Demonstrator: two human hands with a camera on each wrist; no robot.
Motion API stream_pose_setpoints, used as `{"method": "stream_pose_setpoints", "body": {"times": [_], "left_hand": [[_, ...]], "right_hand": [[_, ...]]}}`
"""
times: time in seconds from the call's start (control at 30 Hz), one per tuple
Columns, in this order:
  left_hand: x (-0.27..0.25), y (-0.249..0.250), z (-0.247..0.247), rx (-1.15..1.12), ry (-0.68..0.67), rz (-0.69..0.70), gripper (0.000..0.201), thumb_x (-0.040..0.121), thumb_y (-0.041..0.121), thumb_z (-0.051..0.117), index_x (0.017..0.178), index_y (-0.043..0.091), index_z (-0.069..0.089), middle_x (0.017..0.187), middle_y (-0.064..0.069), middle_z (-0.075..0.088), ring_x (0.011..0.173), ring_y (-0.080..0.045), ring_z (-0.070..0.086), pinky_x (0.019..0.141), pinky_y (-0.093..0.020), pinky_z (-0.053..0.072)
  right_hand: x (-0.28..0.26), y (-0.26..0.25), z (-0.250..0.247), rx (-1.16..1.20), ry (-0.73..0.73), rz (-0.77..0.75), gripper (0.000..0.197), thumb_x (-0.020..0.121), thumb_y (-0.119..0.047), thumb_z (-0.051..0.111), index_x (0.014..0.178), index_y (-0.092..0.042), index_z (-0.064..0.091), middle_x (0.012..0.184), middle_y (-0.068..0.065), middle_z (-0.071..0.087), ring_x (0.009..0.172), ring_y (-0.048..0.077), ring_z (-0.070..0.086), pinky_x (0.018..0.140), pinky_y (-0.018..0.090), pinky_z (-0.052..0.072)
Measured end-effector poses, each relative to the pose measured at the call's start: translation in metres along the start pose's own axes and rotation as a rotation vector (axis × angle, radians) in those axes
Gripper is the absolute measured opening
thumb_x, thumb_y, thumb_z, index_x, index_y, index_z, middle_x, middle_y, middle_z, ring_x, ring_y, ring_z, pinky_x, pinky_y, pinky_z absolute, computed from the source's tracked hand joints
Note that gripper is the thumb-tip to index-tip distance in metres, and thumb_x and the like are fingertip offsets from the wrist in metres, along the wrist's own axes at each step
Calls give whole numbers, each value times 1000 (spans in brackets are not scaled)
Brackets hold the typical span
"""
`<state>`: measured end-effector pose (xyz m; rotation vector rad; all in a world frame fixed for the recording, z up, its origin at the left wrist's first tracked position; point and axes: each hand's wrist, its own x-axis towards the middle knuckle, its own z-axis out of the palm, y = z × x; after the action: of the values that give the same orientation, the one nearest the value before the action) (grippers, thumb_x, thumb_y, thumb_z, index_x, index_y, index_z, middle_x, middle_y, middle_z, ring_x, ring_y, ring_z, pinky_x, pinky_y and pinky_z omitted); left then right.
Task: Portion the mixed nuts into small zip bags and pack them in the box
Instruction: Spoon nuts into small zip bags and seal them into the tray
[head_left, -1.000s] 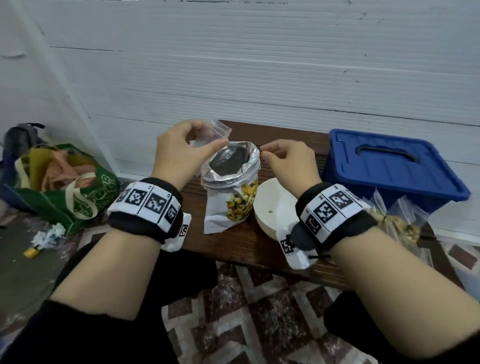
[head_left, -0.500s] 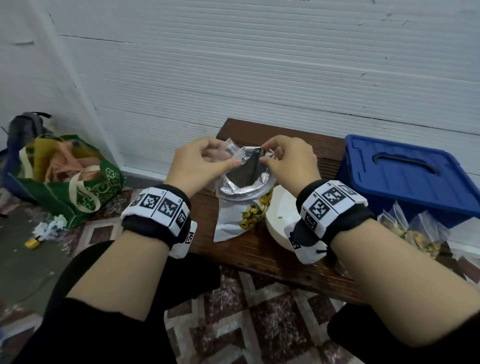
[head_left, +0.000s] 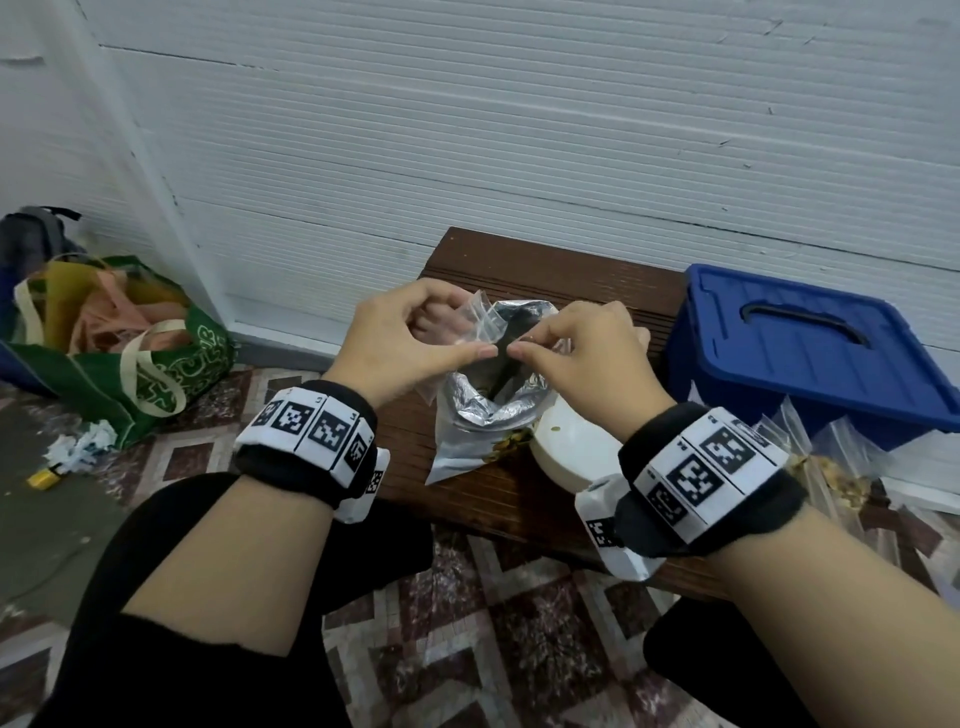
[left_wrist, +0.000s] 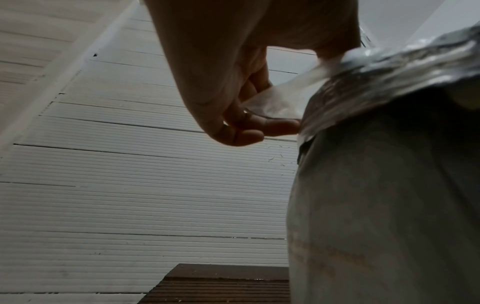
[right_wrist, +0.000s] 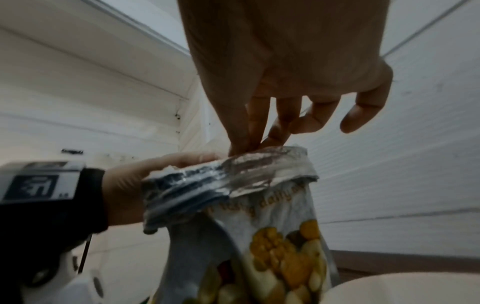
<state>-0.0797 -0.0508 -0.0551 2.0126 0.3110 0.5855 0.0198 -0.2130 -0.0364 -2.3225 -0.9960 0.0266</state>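
A small clear zip bag hangs just above the open mouth of the foil mixed-nut bag, which stands on the wooden bench. My left hand pinches the zip bag's left side between thumb and fingers; the left wrist view shows the clear film in those fingers. My right hand pinches the zip bag's top edge, with its fingertips nearly touching my left thumb. The right wrist view has those fingertips at the nut bag's crumpled rim. The blue box stands lidded at the right.
A white bowl sits right of the nut bag, under my right wrist. Several filled zip bags lie in front of the blue box. A green tote and paper scraps sit on the floor at the left. A white wall runs behind the bench.
My left hand has lowered the zip bag from above the nut bag's left side to over its mouth. My right hand has closed in and taken hold of the zip bag's edge.
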Motion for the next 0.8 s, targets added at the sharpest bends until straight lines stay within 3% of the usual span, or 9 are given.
{"method": "stream_pose_setpoints", "body": {"times": [0.1,0.23,0.37,0.43,0.53,0.63,0.7,0.8], "left_hand": [[-1,2,1,1,-4,7,48,56,40,83,99,27,66,84,12,69,75,7,61,67,-6,46],[-2,2,1,9,-10,10,47,57,35,86,99,26,66,84,12,68,73,10,59,66,-5,44],[-3,2,2,14,-20,22,49,56,40,84,99,27,66,84,12,69,74,10,60,66,-5,44],[-3,2,2,18,-22,32,47,56,38,84,99,29,65,82,13,69,74,10,60,65,-5,44],[-3,1,3,12,-15,44,47,56,41,84,98,31,65,83,9,71,75,7,63,66,-6,45],[-3,1,3,6,-14,53,48,56,40,85,99,29,66,82,8,71,75,6,64,67,-7,45],[-4,1,3,13,-21,57,47,57,39,85,99,29,66,82,9,71,74,6,63,67,-7,45],[-4,2,3,42,-24,60,44,59,36,87,97,33,65,81,12,69,74,8,62,67,-6,45]], "right_hand": [[-1,-1,0,-80,109,-66,18,89,-45,59,79,-35,70,73,-14,63,100,16,44,78,33,16],[-2,5,-1,-194,298,-193,17,91,-36,61,82,-26,72,58,-22,39,86,13,37,75,31,14],[-8,9,13,-280,197,-254,17,88,-35,64,76,-24,70,62,-17,48,84,16,40,74,32,14],[-11,9,19,-234,135,-222,16,88,-36,64,78,-25,70,61,-17,44,90,16,42,74,30,12],[-11,9,20,-120,93,-112,20,90,-39,61,79,-25,68,65,-12,52,95,14,43,71,31,12],[-9,6,18,17,82,7,27,90,-37,60,69,-21,64,60,-7,54,87,19,50,71,32,15],[-8,6,17,110,96,71,28,90,-34,62,65,-22,61,57,-6,55,81,19,52,80,34,27],[-6,6,16,232,172,137,29,89,-31,63,63,-18,63,62,0,65,72,19,60,88,50,45]]}}
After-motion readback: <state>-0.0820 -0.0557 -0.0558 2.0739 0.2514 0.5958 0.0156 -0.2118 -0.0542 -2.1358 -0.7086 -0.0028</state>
